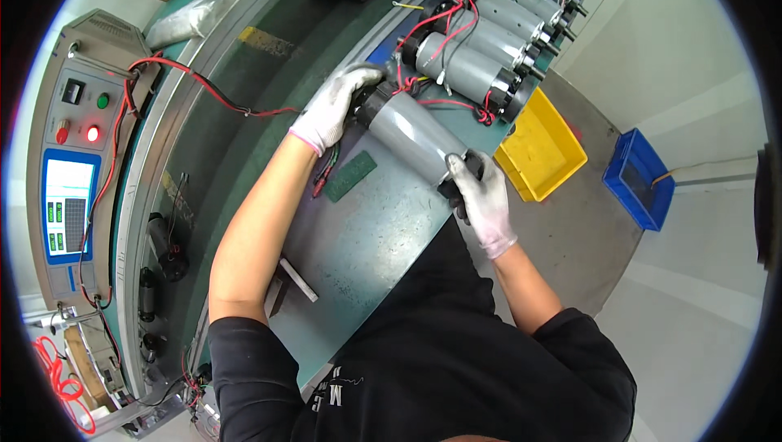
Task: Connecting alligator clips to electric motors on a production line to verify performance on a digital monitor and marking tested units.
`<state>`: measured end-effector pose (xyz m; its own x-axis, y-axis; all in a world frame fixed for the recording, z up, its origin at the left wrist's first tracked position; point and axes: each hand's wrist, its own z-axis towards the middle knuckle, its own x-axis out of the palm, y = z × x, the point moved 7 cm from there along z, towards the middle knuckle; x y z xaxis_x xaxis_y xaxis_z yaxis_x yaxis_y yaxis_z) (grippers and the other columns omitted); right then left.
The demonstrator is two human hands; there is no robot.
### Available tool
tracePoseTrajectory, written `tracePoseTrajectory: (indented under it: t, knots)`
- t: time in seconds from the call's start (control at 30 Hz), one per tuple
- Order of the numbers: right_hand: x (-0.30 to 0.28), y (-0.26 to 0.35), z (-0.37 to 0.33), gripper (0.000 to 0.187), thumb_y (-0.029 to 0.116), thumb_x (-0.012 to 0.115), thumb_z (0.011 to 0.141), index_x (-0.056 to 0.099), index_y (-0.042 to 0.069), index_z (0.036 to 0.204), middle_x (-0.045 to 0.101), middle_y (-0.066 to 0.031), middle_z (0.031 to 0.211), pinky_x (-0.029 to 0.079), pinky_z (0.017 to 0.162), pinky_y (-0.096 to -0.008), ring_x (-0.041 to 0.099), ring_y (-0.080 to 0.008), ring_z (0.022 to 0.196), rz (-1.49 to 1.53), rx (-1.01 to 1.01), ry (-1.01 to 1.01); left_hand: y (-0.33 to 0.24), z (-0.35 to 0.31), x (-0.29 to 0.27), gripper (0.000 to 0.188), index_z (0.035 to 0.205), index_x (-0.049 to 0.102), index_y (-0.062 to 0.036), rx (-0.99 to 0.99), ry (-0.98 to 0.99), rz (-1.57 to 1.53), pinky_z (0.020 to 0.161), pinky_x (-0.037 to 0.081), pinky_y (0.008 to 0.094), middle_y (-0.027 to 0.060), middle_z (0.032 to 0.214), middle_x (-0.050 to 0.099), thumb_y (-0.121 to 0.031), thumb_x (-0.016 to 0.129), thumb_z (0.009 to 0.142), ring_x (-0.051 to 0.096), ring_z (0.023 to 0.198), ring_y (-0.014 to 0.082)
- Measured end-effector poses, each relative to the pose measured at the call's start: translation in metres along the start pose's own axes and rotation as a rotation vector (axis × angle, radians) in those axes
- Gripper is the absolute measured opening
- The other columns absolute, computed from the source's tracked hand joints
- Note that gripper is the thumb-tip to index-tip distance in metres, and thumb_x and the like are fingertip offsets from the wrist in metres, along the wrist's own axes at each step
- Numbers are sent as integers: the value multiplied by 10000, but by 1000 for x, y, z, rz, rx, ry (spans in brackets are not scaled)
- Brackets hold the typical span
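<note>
Fingers of both gloved hands clamped on one grey motor, one hand per end.

Left hand (330, 109) wraps the wired end, right hand (481, 197) grips the black shaft end, and the grey motor (411, 135) sits tilted just over the worktable (366, 238). Right behind it is a row of finished motors (489, 35), a yellow bin (542, 149) off the table edge, and a tester box (69, 157) with a red light on the far left.

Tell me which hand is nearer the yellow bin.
Right. The right hand grips the grey motor at its end beside the yellow bin; the left hand holds the far end.
</note>
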<state>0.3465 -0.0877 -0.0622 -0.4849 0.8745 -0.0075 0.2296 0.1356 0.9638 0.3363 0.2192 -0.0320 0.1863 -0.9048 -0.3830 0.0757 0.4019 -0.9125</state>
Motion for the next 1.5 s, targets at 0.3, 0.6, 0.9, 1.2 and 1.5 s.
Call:
tracePoseTrajectory:
  t: [0.3,0.6,0.9,1.2,1.5]
  knots:
    - [-11,-18,-14,450,392,754,1018,660,-11,1195,642,2,786,376,479,-218,516,-28,548,92,9,39,-48,1,24,471,1262,672,50,-337,-31,175,1053,469,356,136,1170,705,-374,610,1067,630,1135,204]
    - [-51,90,28,458,299,862,888,747,33,1243,774,-166,947,618,828,-390,770,-329,849,-749,-704,-64,-93,-16,23,266,1115,769,-52,31,-236,755,1107,466,483,171,1244,720,-223,628,968,610,1257,402]
    - [37,113,147,741,216,874,665,595,-78,1285,682,-250,1111,585,927,-477,697,-405,1033,-1582,-902,49,-94,10,87,888,1426,612,-64,80,562,1075,1089,535,484,193,1294,681,-257,879,601,646,1237,397]
    - [37,138,191,780,498,846,678,733,-70,1200,774,-288,1035,602,901,-432,773,-368,969,-1358,-437,358,-98,-3,92,680,1197,649,-50,215,550,1089,919,602,466,148,1101,688,-228,863,577,676,1100,351]
    - [68,180,179,628,506,871,616,819,6,992,784,-262,1045,628,881,-428,780,-362,967,-1605,-508,458,-99,-23,102,722,1217,658,-51,351,692,1066,898,627,465,130,1124,698,-195,888,548,672,1117,330]
